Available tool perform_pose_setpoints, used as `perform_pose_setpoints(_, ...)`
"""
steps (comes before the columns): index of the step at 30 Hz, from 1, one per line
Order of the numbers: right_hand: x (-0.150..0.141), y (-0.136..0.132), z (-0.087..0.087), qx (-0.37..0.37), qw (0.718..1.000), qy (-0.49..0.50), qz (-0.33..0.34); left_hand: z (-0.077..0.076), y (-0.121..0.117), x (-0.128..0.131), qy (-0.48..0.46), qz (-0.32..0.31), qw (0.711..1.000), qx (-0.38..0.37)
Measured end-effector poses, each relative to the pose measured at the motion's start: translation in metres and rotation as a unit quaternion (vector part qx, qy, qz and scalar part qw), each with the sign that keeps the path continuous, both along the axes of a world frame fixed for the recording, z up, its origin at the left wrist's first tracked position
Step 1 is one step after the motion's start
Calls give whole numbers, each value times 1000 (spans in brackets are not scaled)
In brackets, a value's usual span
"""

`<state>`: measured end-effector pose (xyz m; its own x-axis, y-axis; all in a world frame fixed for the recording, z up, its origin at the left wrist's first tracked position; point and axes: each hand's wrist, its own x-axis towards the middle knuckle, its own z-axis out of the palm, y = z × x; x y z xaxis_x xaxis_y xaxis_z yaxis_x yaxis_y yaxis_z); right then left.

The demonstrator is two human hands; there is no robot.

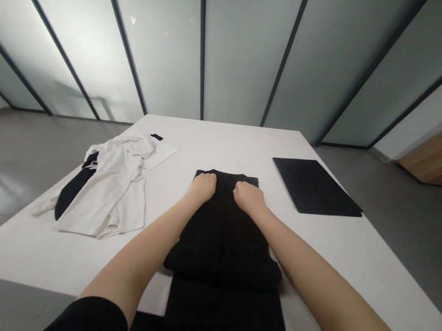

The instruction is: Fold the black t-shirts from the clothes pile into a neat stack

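A folded black garment (224, 239) lies in front of me on the white table (228, 144); its exact kind I cannot make out. At its far edge my left hand (203, 186) is closed on the cloth, left of the middle. My right hand (248, 197) is closed on the same far edge, a short way to the right. Below the garment's near fold, flat black material (224, 306) reaches to the table's front edge. The fingertips of both hands are hidden.
White clothes (111, 193) lie in a loose heap on the left, with a dark piece (73, 192) among them and a small black tag (157, 137) behind. A flat black board or stack (314, 187) is on the right. Behind the table stands a frosted glass wall (244, 46).
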<state>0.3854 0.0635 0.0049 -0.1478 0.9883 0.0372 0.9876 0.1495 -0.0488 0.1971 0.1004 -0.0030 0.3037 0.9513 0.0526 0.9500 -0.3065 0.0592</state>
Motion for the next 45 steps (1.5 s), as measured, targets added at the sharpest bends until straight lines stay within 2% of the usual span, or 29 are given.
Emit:
perform_pose_setpoints(5,4,7,-14,50,999,4,10,-21,-3,-3,-48,40,996,70)
perform_pose_setpoints(17,18,23,-29,26,997,66,31,-40,12,-12,-87,-6,993,82)
perform_pose_setpoints(20,24,29,-32,21,994,102,34,-38,14,-17,-130,-5,989,70)
perform_pose_setpoints(24,35,37,-36,13,989,146,7,-32,17,-33,-190,29,981,23)
perform_pose_setpoints(27,41,39,-41,16,990,139,-7,-30,19,-45,-169,52,984,-3)
perform_pose_setpoints(29,45,40,-45,14,991,135,-15,-30,19,-51,-151,93,984,-11)
perform_pose_setpoints(33,55,43,-48,28,985,153,-72,-28,19,-56,-121,168,978,14)
perform_pose_setpoints(37,70,43,-44,66,976,137,-155,-25,19,-59,-107,160,981,22)
perform_pose_setpoints(45,78,39,-36,89,974,135,-157,-15,19,-60,-142,168,975,41)
